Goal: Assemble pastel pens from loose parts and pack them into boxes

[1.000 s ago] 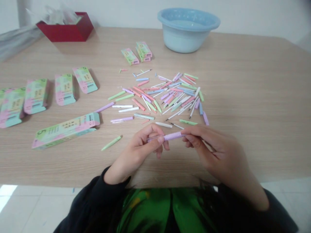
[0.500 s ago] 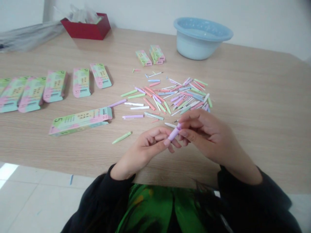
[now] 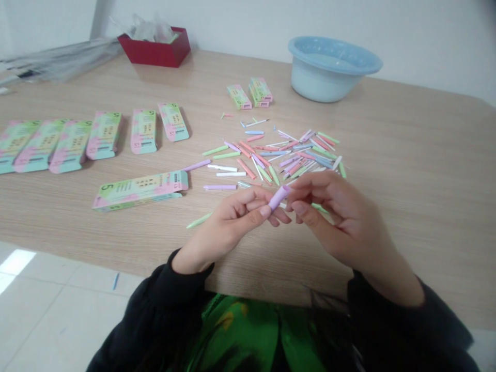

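My left hand (image 3: 242, 214) pinches a short purple pen barrel (image 3: 279, 197) between thumb and fingers. The barrel tilts up to the right, and its open, hollow end faces my right hand (image 3: 337, 217). The fingers of that hand are curled, with thumb and fingertips close together just beside the open end. Whether something small is between them is hidden. Beyond both hands lies a loose pile of pen parts (image 3: 294, 155) in pink, green, purple, blue and white. A green pen part (image 3: 199, 220) lies left of my left hand, partly covered by it.
A long pastel box (image 3: 141, 191) lies at left with its end flap open, a purple pen part (image 3: 197, 165) beside it. Several such boxes (image 3: 104, 134) line the left. Farther back are small boxes (image 3: 239, 96), a red box (image 3: 158, 54) with plastic bags and a blue basin (image 3: 329, 82).
My right fingers have come slightly away from the purple pen barrel, and its hollow end now shows. My left hand keeps its hold. The whole view has shifted a little.
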`<state>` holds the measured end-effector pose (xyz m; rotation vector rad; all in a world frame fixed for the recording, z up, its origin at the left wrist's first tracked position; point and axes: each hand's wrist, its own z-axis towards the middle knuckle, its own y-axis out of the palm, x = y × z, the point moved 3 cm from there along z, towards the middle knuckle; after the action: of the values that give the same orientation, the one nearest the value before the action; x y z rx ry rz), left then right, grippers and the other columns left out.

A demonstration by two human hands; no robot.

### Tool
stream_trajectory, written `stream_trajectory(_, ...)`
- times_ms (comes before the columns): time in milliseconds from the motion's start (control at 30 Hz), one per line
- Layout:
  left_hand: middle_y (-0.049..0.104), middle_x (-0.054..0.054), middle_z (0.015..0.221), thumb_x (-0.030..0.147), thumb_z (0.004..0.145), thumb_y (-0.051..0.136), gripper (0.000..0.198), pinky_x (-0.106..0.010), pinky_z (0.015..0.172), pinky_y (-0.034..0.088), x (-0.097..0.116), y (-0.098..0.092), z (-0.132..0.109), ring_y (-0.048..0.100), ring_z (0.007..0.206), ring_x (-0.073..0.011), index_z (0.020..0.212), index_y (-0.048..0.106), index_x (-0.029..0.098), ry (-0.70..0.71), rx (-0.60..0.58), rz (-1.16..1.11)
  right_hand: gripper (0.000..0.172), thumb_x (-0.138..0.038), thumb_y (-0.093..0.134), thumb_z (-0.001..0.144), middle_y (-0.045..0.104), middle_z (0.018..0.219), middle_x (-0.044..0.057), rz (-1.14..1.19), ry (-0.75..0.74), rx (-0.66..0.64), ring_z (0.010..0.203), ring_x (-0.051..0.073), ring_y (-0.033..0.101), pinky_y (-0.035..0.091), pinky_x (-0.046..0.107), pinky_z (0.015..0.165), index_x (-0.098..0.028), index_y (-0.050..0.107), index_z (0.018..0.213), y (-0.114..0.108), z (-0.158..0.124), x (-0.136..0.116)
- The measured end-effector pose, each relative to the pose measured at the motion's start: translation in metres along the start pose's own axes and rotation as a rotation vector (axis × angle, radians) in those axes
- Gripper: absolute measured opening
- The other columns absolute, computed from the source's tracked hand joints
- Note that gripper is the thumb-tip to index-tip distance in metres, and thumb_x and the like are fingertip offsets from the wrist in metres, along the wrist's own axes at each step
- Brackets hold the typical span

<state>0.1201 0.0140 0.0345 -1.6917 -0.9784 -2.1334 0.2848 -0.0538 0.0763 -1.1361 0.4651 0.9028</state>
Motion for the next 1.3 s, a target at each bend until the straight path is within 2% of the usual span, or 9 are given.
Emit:
stream_trajectory(200,0.076,-0.007,0.09,0.03,0.102,0.059,0.019,-0.029,0.083,0.047,0.016,0.0,0.002,0.068,0.085,-0.0176,0.104,0.07,0.014,0.017,-0.004,0.053,0.03,-0.021,0.057,0.099,0.069,0.092,0.002,0.088,0.099,0.09,0.074,0.016,0.067,0.055,0.03,0.065,-0.029,0.053,0.127,-0.007,0.001,0.005)
stream_trajectory(300,0.076,-0.007,0.088,0.032,0.102,0.059,0.021,-0.029,0.08,0.046,0.024,-0.003,0.002,0.067,0.083,-0.0178,0.105,0.068,0.014,0.017,-0.011,0.051,0.017,-0.02,0.058,0.098,0.068,0.086,0.0,-0.017,0.104,0.093,0.07,0.015,0.065,0.052,0.028,0.063,-0.026,0.062,0.113,-0.011,0.001,0.007)
stream_trajectory(433,0.074,-0.006,0.086,0.036,0.103,0.056,0.02,-0.03,0.076,0.047,0.019,-0.007,0.003,0.066,0.077,-0.0178,0.102,0.064,0.017,0.011,-0.034,-0.024,0.013,-0.018,0.06,0.097,0.068,0.083,-0.001,-0.094,0.081,0.078,0.071,0.013,0.065,0.052,0.028,0.068,-0.024,0.067,0.106,-0.008,-0.002,0.013)
stream_trajectory(533,0.074,-0.006,0.089,0.032,0.103,0.056,0.017,-0.029,0.08,0.048,0.013,-0.008,0.001,0.066,0.081,-0.0169,0.1,0.063,0.017,0.034,-0.016,0.065,0.014,-0.019,0.06,0.097,0.067,0.084,-0.001,-0.063,0.091,0.078,0.073,0.014,0.065,0.053,0.028,0.07,-0.024,0.067,0.109,-0.005,-0.005,0.019)
stream_trajectory(767,0.064,0.0,0.069,0.035,0.097,0.064,0.019,-0.024,0.06,0.046,0.006,-0.012,0.002,0.056,0.06,-0.0128,0.094,0.067,0.016,-0.071,-0.017,0.366,0.036,-0.029,0.063,0.098,0.069,0.111,0.005,0.319,0.125,0.021,0.095,0.017,0.068,0.058,0.032,0.083,-0.027,0.058,0.133,0.013,-0.003,0.027)
stream_trajectory(867,0.058,0.003,0.061,0.033,0.095,0.065,0.017,-0.022,0.055,0.04,0.007,-0.011,0.004,0.051,0.055,-0.0115,0.092,0.068,0.016,-0.127,0.003,0.498,0.022,-0.028,0.064,0.097,0.073,0.098,0.003,0.417,0.189,0.007,0.086,0.015,0.068,0.058,0.03,0.079,-0.023,0.069,0.118,0.025,-0.002,0.038)
stream_trajectory(1000,0.063,0.003,0.063,0.024,0.087,0.072,0.01,-0.021,0.053,0.036,0.023,-0.01,0.006,0.052,0.055,-0.0119,0.083,0.065,0.018,-0.019,0.144,0.664,0.019,-0.028,0.067,0.094,0.073,0.079,0.0,0.609,0.275,-0.013,0.072,0.013,0.068,0.059,0.029,0.072,-0.021,0.075,0.11,0.041,-0.005,0.057)
stream_trajectory(1100,0.067,0.0,0.068,0.022,0.084,0.074,0.015,-0.023,0.057,0.04,0.038,-0.004,0.007,0.058,0.061,-0.0145,0.072,0.067,0.018,0.053,0.193,0.812,0.02,-0.034,0.071,0.092,0.073,0.078,0.0,0.812,0.376,-0.087,0.07,0.012,0.068,0.06,0.03,0.071,-0.021,0.077,0.106,0.053,-0.009,0.066)
stream_trajectory(1300,0.066,0.001,0.064,0.02,0.086,0.072,0.011,-0.023,0.055,0.038,0.053,0.005,0.007,0.054,0.057,-0.0138,0.074,0.071,0.02,0.092,0.219,0.868,0.02,-0.039,0.079,0.084,0.072,0.082,0.001,1.11,0.51,-0.14,0.067,0.01,0.065,0.059,0.026,0.068,-0.02,0.076,0.088,0.06,-0.014,0.062)
